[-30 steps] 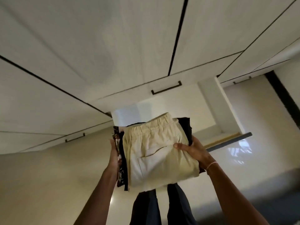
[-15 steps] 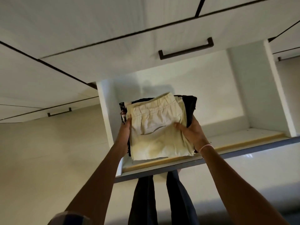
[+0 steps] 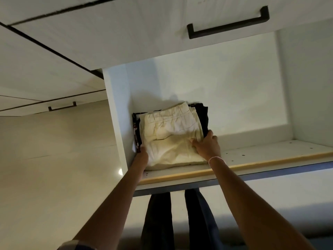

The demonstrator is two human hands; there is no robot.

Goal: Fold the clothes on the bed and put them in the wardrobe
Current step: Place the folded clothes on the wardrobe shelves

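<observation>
nearest the camera: a checked sleeve [image 3: 77, 245] at the bottom edge, with two bare forearms reaching up and away from it.
below the shelf: two dark lengths of cloth [image 3: 158, 222] hang between the forearms; what they are cannot be told.
shelf [image 3: 261, 156]: white board with a pale wood front strip, small holes dotted along it.
left hand [image 3: 142, 156]: set against the near left corner of the stack of folded clothes [image 3: 171, 141], touching it; its fingers are hidden, so how it holds cannot be told.
right hand [image 3: 207, 147]: clasps the stack's near right corner, thumb pressed on top of the cream cloth and fingers curled round the right edge; a pale beaded bracelet [image 3: 216, 158] circles the wrist.
stack's place: flat on the shelf, between the two hands, just beside the left wall of the wardrobe [image 3: 115, 114] compartment.
stack's look: cream trousers [image 3: 167, 127] on top, waistband turned to the back, a pocket seam showing, cloth creased by the thumb; a dark garment [image 3: 202, 118] juts out on the right, a dark patterned garment [image 3: 136, 130] on the left.
farther back: the white back wall carries the stack's shadow.
farthest up: a white door front with a dark bar handle [image 3: 228, 24].
</observation>
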